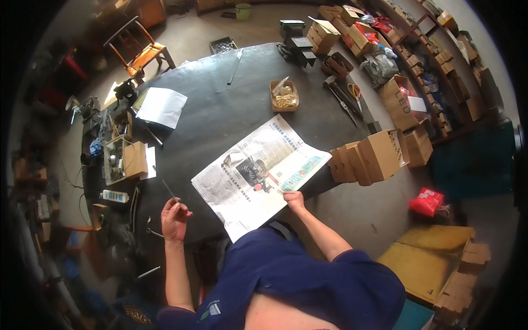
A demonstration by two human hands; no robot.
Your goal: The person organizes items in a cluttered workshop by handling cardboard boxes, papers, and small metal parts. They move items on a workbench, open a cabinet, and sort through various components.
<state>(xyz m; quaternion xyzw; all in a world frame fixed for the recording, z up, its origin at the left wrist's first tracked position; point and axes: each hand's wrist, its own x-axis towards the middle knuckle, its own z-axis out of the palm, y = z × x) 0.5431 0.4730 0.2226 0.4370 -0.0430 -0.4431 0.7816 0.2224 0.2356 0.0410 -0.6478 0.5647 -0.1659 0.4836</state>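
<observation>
A newspaper (225, 181) with printed columns and pictures lies spread on the dark tabletop (209, 110), its near edge reaching over my lap. My right hand (293, 201) is closed on the paper's lower right edge, fingers pinching it. Left of the paper, my left hand (176, 217) is raised with its fingers pinched round a thin dark rod (168, 188). The rod points up and away from me; its exact kind is too small to tell.
A small carton (284, 96) of brass-coloured parts stands beyond the newspaper. Brown boxes (374, 157) are stacked at the right edge. Long-handled tools (342, 99) and orange-handled scissors (355, 92) lie far right. White sheets (163, 107), a parts tray (114, 160) and a white bottle (114, 196) sit left.
</observation>
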